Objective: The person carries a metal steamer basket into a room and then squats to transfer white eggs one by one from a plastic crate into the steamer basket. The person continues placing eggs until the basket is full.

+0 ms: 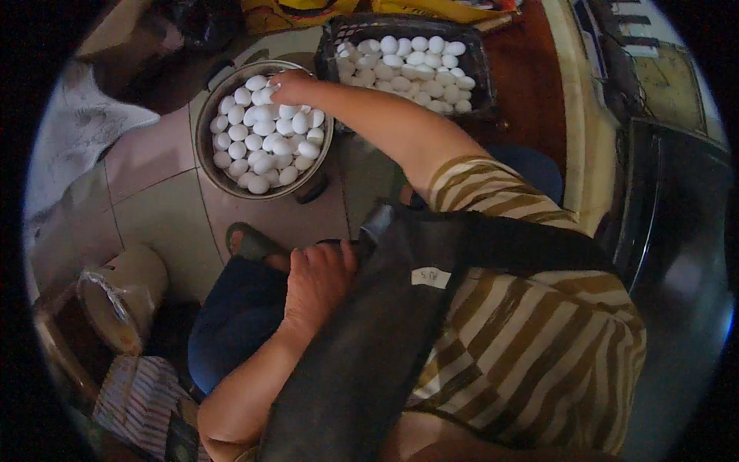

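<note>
My right hand (293, 86) reaches to the upper right part of a round metal pot (201, 153) heaped with white eggs (264, 127). Its fingertips touch or hold an egg; which of the two cannot be told. Beside the pot, beyond my right forearm, a dark plastic basket (489, 75) contains more white eggs (427, 72). Near my bent knee, my left hand (319, 282) has its fingers curled at the edge of a dark apron (358, 346), next to a black object. What lies under those fingers is hidden.
The pot stands on a tiled floor (156, 202), with a dark handle at its lower right. A cylindrical container (135, 274) lies tilted at the lower left, above a striped cloth or bag (135, 392). White cloth (86, 127) is at the left, yellow packaging (427, 8) beyond the basket.
</note>
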Available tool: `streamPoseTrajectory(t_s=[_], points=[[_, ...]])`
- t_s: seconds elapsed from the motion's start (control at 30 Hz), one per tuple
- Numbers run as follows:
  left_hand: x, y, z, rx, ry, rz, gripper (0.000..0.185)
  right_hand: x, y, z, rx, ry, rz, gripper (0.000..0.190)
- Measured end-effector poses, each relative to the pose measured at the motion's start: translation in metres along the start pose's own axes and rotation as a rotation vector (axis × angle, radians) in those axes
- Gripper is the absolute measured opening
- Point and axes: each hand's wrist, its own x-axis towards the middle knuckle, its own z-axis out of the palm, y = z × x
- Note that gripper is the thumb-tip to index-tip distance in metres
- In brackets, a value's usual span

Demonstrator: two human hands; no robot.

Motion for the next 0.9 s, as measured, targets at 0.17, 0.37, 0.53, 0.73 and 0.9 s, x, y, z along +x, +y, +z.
streamPoseTrajectory(t_s=[0.17,0.37,0.53,0.73,0.9], points=[[0.007,0.010,0.004,-0.018,-0.015,-0.026,0.023,-0.057,0.032,-0.089,0.254,0.093,-0.266,0.024],[0.017,0.019,-0.015,-0.108,-0.104,-0.019,0.022,-0.132,0.199,-0.178,-0.409,0.135,0.073,0.042],[0.017,0.018,-0.016,-0.130,-0.156,-0.015,0.021,-0.179,0.246,-0.154,-0.540,-0.084,0.363,0.068],[0.033,0.016,-0.019,-0.221,-0.279,-0.053,0.019,-0.191,0.251,-0.143,-0.587,-0.032,0.505,0.079],[0.034,0.012,-0.020,-0.249,-0.332,-0.048,0.017,-0.191,0.227,-0.137,-0.709,0.068,0.557,0.080]])
